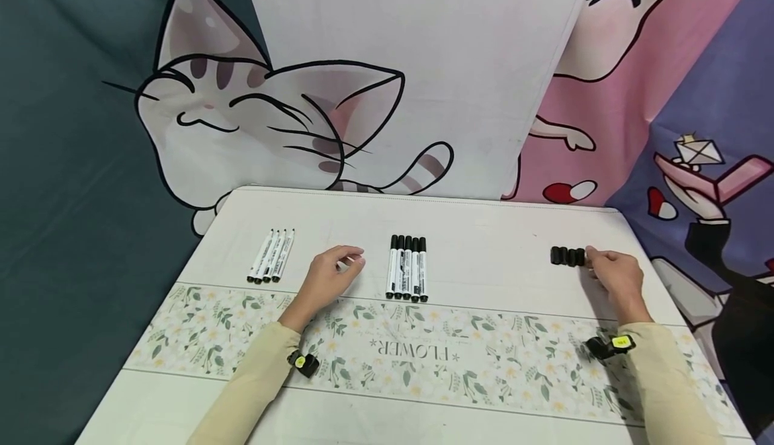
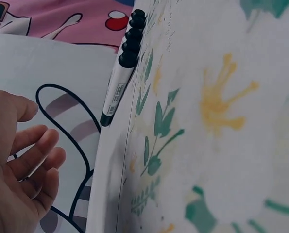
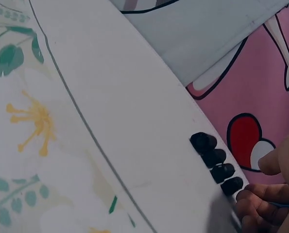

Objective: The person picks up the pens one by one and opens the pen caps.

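My left hand [image 1: 336,272] hovers with loosely bent fingers and nothing between them. To its right lies a row of capped whiteboard markers [image 1: 407,269], white with black caps and ends; their ends [image 2: 128,59] also show in the left wrist view. On its left are several uncapped markers [image 1: 271,255], bare tips pointing away from me. At the table's right, my right hand [image 1: 617,275] is beside a short row of loose black marker caps [image 1: 567,256]. In the right wrist view its fingertips [image 3: 248,196] are right at the nearest cap [image 3: 232,185], the thumb held apart from them.
All this lies on a white table cover [image 1: 484,257] with a floral band [image 1: 417,351] running across it. Behind the far edge hangs a cloth with a cartoon cat [image 1: 242,115]. A dark green curtain [image 1: 72,163] hangs at the left.
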A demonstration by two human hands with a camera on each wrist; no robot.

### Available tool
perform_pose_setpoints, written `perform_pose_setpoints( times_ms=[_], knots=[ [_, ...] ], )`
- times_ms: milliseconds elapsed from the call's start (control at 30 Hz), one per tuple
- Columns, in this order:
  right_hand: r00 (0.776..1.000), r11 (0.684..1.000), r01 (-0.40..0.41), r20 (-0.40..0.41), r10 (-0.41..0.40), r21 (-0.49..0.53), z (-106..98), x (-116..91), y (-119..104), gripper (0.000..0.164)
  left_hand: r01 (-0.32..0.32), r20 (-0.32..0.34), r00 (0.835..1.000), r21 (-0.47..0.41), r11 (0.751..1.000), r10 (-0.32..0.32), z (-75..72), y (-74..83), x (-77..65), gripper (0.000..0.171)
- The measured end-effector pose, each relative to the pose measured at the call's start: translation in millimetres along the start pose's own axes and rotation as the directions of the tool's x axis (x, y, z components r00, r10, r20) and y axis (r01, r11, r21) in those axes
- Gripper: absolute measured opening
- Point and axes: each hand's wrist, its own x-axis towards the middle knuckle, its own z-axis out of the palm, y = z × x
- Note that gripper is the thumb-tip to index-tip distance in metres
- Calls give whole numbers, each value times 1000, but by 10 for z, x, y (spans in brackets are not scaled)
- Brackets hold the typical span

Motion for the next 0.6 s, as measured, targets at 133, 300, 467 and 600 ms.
perform_pose_setpoints(
  times_ms=[133,300,467,600],
  knots=[
    [999,999,53,3,-53,2,-68,-96,-125,70,17,15,1000,18,1000,-17,17,1,46,32],
    [981,982,191,-35,-191,-10,-107,-295,-376,69,47,26,999,34,998,-48,87,40,113,34],
    [933,937,342,-98,-347,-64,-61,-557,-613,62,78,20,997,36,996,-79,203,120,162,34],
    [878,886,459,-114,-464,-73,-3,-806,-769,54,90,15,996,49,995,-90,296,186,191,35]
  ],
)
